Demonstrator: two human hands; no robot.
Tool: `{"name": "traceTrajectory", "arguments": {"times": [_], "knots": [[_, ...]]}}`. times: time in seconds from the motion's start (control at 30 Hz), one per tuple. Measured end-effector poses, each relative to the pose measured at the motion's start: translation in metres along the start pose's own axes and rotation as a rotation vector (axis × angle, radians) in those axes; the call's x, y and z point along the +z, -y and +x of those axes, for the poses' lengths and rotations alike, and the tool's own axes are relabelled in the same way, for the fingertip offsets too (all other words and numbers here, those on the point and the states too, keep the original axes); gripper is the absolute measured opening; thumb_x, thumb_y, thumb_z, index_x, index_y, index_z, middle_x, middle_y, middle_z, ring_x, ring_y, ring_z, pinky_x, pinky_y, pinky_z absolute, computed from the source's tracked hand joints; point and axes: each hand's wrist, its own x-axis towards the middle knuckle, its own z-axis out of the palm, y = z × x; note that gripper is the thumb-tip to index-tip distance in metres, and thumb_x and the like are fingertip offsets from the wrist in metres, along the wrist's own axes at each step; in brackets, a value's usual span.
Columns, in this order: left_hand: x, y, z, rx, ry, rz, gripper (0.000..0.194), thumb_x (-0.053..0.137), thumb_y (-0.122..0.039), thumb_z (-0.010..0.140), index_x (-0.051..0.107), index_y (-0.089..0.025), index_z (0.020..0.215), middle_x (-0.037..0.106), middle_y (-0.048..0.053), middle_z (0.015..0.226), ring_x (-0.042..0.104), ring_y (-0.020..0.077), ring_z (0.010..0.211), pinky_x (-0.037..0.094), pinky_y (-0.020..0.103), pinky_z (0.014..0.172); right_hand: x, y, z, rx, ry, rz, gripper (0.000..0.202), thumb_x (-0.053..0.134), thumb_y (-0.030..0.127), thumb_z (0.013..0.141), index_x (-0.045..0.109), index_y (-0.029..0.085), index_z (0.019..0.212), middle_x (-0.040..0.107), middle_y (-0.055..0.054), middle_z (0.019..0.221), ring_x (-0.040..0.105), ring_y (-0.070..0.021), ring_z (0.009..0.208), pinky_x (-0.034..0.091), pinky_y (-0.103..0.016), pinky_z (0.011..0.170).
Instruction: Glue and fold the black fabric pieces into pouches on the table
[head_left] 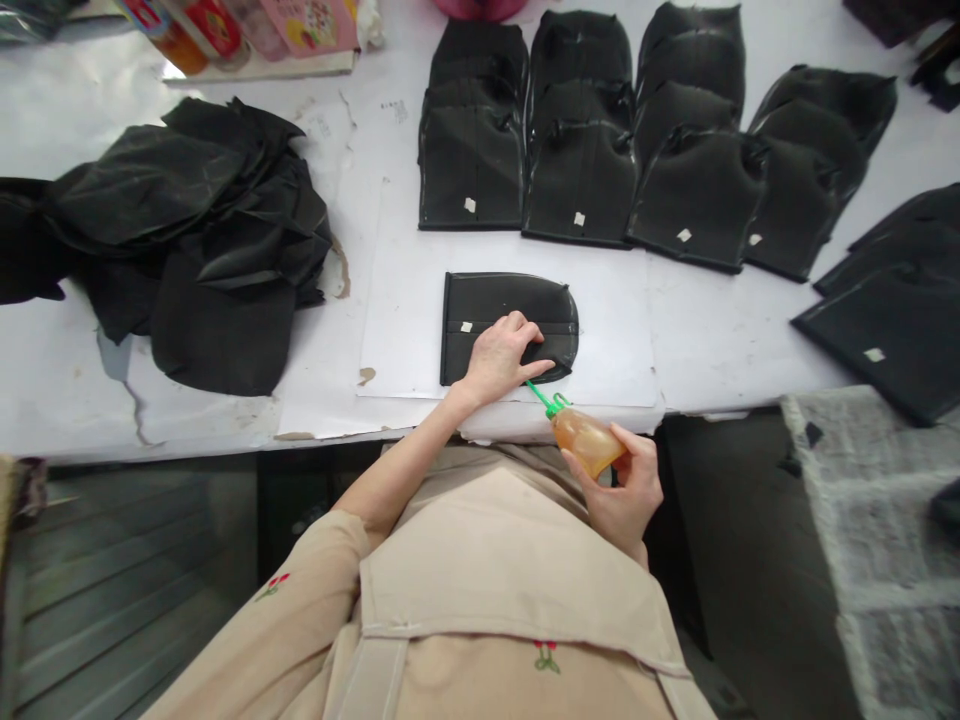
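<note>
A black pouch-like piece (472,298), straight at its left end and rounded at its right, lies flat on white paper in front of me. A small pale sticker (466,327) is on it. My left hand (501,355) rests on the piece, thumb apart from its bent fingers, pressing near the lower right edge. In my right hand (630,490) is a squeeze bottle (589,440) of amber liquid, gripped between thumb and fingers. Its green nozzle (541,398) points up and left, the tip close to the piece's lower edge by my left thumb.
Overlapping black pieces with stickers (577,180) stand in rows at the back, and more black pieces (885,320) lie at the right. A heap of loose black sheets (217,220) sits at the left. Bottles (214,30) stand behind it. The table's front edge is near my waist.
</note>
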Motion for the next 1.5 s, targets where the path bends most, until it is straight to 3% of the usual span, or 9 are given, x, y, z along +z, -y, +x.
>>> {"name": "traceTrajectory", "arguments": {"times": [0.17, 0.27, 0.43, 0.53, 0.7, 1.5], "knots": [[-0.004, 0.010, -0.003, 0.048, -0.039, -0.248, 0.015, 0.072, -0.031, 0.090, 0.066, -0.019, 0.098, 0.062, 0.004, 0.100, 0.061, 0.0183, 0.087, 0.049, 0.030, 0.077, 0.005, 0.003, -0.002, -0.017, 0.026, 0.033, 0.060, 0.089, 0.039, 0.072, 0.062, 0.020, 0.121, 0.065, -0.007, 0.105, 0.067, -0.0243, 0.092, 0.060, -0.037, 0.072], [-0.012, 0.019, -0.011, 0.025, -0.126, -0.375, 0.008, 0.065, -0.026, 0.093, 0.067, -0.019, 0.097, 0.061, 0.004, 0.099, 0.059, 0.0145, 0.080, 0.048, 0.026, 0.069, 0.007, 0.005, -0.002, -0.024, 0.037, 0.038, 0.061, 0.090, 0.040, 0.071, 0.062, 0.020, 0.122, 0.065, -0.007, 0.105, 0.067, -0.0245, 0.092, 0.060, -0.038, 0.073], [-0.031, 0.039, -0.035, -0.127, -0.301, -0.218, 0.006, 0.063, -0.021, 0.092, 0.067, -0.019, 0.097, 0.061, 0.004, 0.098, 0.059, 0.0154, 0.081, 0.048, 0.028, 0.076, 0.013, 0.009, 0.001, -0.040, 0.052, 0.044, 0.060, 0.090, 0.039, 0.070, 0.063, 0.020, 0.120, 0.066, -0.007, 0.102, 0.066, -0.0237, 0.089, 0.059, -0.037, 0.071], [-0.039, 0.053, -0.050, -0.253, -0.347, -0.069, 0.010, 0.065, -0.020, 0.090, 0.066, -0.019, 0.100, 0.063, 0.005, 0.100, 0.060, 0.0180, 0.085, 0.047, 0.030, 0.081, 0.016, 0.011, 0.001, -0.055, 0.074, 0.046, 0.061, 0.090, 0.040, 0.070, 0.062, 0.020, 0.120, 0.066, -0.007, 0.103, 0.066, -0.0237, 0.089, 0.059, -0.037, 0.072], [-0.041, 0.064, -0.063, -0.404, -0.292, 0.005, 0.017, 0.068, -0.024, 0.089, 0.063, -0.020, 0.105, 0.063, 0.002, 0.091, 0.061, 0.0181, 0.078, 0.045, 0.030, 0.075, 0.022, 0.015, 0.003, -0.070, 0.127, 0.031, 0.060, 0.088, 0.044, 0.073, 0.061, 0.021, 0.121, 0.066, -0.006, 0.103, 0.067, -0.0230, 0.090, 0.061, -0.037, 0.073], [-0.044, 0.070, -0.056, -0.563, -0.208, -0.142, 0.011, 0.069, -0.028, 0.087, 0.064, -0.022, 0.096, 0.070, -0.002, 0.075, 0.066, 0.0174, 0.071, 0.045, 0.027, 0.072, 0.056, 0.037, 0.019, -0.187, 0.310, 0.076, 0.059, 0.086, 0.039, 0.076, 0.057, 0.024, 0.125, 0.067, -0.007, 0.108, 0.068, -0.0240, 0.093, 0.060, -0.037, 0.073]]}}
